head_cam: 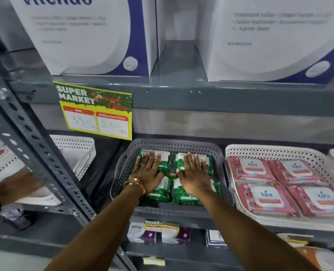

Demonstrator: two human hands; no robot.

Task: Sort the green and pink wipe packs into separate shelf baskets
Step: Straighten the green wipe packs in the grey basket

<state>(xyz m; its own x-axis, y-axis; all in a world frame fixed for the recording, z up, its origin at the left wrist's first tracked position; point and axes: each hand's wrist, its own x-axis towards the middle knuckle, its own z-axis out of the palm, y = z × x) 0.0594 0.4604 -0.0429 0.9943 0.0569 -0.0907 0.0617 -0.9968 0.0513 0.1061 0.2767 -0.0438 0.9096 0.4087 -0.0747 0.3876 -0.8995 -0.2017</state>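
A grey perforated basket [121, 169] on the middle shelf holds several green wipe packs [183, 197] laid flat. My left hand [149, 173] rests palm down with spread fingers on the left packs, a gold watch on its wrist. My right hand [194, 174] lies flat on the right packs in the same way. Neither hand grips anything. To the right, a white perforated basket [260, 150] holds several pink wipe packs [264, 199] in neat rows.
A slanted grey metal upright [31, 145] crosses the left side. Behind it stands another white basket [78, 151], and another person's arm [15, 184] shows at far left. A yellow price sign [97, 110] hangs from the shelf above, under large white boxes [88, 36].
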